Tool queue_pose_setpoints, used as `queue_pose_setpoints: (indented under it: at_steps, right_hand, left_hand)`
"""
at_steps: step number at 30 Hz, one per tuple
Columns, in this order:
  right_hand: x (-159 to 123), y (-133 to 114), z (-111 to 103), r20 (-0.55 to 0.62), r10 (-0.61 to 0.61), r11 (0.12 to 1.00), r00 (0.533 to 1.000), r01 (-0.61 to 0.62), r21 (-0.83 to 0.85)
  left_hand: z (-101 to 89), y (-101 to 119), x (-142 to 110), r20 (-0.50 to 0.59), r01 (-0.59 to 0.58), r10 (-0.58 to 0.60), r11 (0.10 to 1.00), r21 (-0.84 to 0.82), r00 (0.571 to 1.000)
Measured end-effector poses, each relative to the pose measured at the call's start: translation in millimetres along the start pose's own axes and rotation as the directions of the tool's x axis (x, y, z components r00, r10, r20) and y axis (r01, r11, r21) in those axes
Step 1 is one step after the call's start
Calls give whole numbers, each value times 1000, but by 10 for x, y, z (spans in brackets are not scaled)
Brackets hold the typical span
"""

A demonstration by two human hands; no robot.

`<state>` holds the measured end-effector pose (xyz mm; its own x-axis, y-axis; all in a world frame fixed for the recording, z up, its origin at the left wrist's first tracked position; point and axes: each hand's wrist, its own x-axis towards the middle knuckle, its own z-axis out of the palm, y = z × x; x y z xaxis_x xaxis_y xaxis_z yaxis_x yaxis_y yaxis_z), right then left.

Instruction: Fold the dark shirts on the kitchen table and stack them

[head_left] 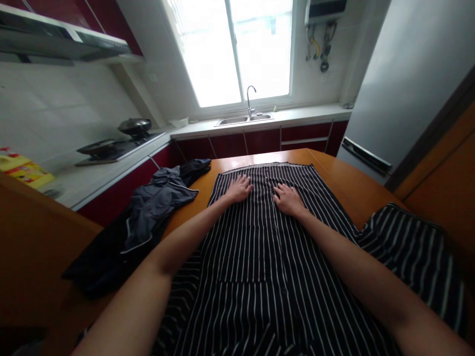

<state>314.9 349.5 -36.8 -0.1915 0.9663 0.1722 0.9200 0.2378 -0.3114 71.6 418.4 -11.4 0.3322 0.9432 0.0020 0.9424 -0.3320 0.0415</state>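
Note:
A black shirt with white stripes lies spread on the wooden table, its hem toward the window. A chest pocket and a button front show on it, and one striped sleeve stretches out to the right. My left hand rests flat on the shirt's far left part, fingers spread. On the far right part, across the button line, my right hand also lies flat with its fingers apart. Neither hand grips the cloth. The shirt's near end runs out of view below.
Dark grey and black clothes lie heaped on the table's left side. Beyond stands a counter with a sink under the window. A stove with a wok is at left; a fridge stands at right.

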Motion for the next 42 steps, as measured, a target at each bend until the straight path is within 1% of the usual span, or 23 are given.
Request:
queue_pose_setpoints:
  at_steps: [2, 3, 4, 5, 6, 7, 9, 11, 12, 13, 14, 15, 16, 18, 20, 21, 23, 25, 28, 32, 37, 40, 42]
  right_hand:
    - [1, 4, 3, 5, 1, 1000, 1000, -1, -3]
    - [1, 7, 4, 7, 2, 1000, 1000, -2, -6]
    - [2, 11, 5, 8, 2, 1000, 1000, -2, -8]
    - [2, 14, 6, 9, 2, 1000, 1000, -2, -10]
    - [2, 17, 5, 10, 2, 1000, 1000, -2, -10]
    - [3, 19, 4, 11, 1, 1000, 1000, -1, -9]
    - [2, 20, -2, 14, -3, 1000, 1000, 3, -4]
    - [1, 16, -9, 15, -4, 1000, 1000, 4, 1]
    - [0, 13, -11, 15, -3, 1000, 1000, 3, 2]
    - [-2, 10, -13, 17, 0, 1000, 1000, 0, 1]
    - [-2, 7, -13, 18, 3, 1000, 1000, -3, 0]
    - [-3, 4, -13, 21, 5, 1000, 1000, -5, 0]
    - [-4, 2, -11, 23, 5, 1000, 1000, -5, 0]
    - [-5, 1, -8, 21, -2, 1000, 1000, 2, -1]
    - [-6, 3, -4, 14, -8, 1000, 1000, 8, -6]
    - [-6, 5, -2, 9, -8, 1000, 1000, 8, -10]
    - [-6, 11, 1, 4, -5, 1000, 1000, 5, -14]
    - [-5, 15, 4, 7, -3, 1000, 1000, 4, -12]
    - [0, 15, 6, 17, -2, 1000, 1000, 2, -7]
    - [5, 10, 7, 22, 2, 1000, 1000, -2, -5]
    - [-11, 14, -19, 23, -5, 1000, 1000, 5, -6]
    - [-53, -30, -61, -19, 1, 1000, 1000, -2, -31]
    - [-94, -117, -79, -68, -24, 999, 997, 21, -48]
  left_hand:
    - [161, 384, -158, 17, -185, 186, 981, -65, 982]
    - [224, 513, -236, 23, -248, 250, 966, -80, 968]
    - [268, 578, -304, 28, -280, 283, 956, -87, 959]
    - [287, 574, -357, 33, -281, 285, 956, -84, 958]
    - [281, 501, -391, 36, -250, 253, 965, -75, 967]
    - [251, 369, -405, 39, -191, 193, 980, -59, 980]
    - [139, -7, -388, 42, -21, 22, 1000, -18, 999]
    - [-8, -385, -351, 37, 153, -153, 988, 24, 987]
    - [-78, -521, -341, 38, 214, -216, 976, 40, 976]
    - [-137, -600, -342, 37, 258, -260, 965, 52, 965]
    - [-178, -613, -357, 30, 271, -273, 961, 62, 961]
    - [-197, -558, -385, 18, 248, -250, 966, 69, 968]
    - [-192, -442, -426, 2, 187, -188, 980, 70, 982]
    - [-121, -85, -537, -26, -26, 27, 998, 53, 999]
    - [-4, 310, -663, -10, -248, 248, 969, -6, 969]
    - [53, 474, -719, 6, -304, 304, 952, -31, 953]
    - [143, 675, -799, 21, -333, 335, 941, -61, 942]
    - [187, 699, -825, 21, -292, 294, 954, -67, 956]
    - [188, 548, -795, 18, -194, 196, 979, -55, 981]
    - [157, 378, -723, 3, -66, 66, 997, -34, 998]
    - [161, 374, -646, -28, 114, -115, 993, -39, 993]
    - [175, 394, -633, -67, 150, -152, 988, -37, 986]
    - [179, 399, -642, -93, 156, -159, 987, -32, 983]
